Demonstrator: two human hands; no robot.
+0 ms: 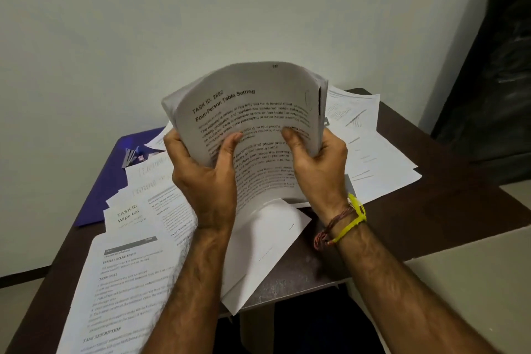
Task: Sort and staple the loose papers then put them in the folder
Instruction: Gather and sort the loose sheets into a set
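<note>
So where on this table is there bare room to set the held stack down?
Bare brown table shows at the right edge, between the right-side loose sheets and the right hand. A smaller patch lies near the front edge, below the folded white sheet. The left half is crowded with printed pages over the blue folder.

A plain pale wall (178, 8) is filling the whole back of the room, evenly lit, no glare showing on it. In front of it a dark brown surface (416, 210) is sitting with one corner pointing toward the wall. Off to the right, something black and glossy (494, 66) is hanging or leaning against the wall, catching faint highlights. Lower right, a light beige floor (459, 282) is showing beside the surface.
</note>
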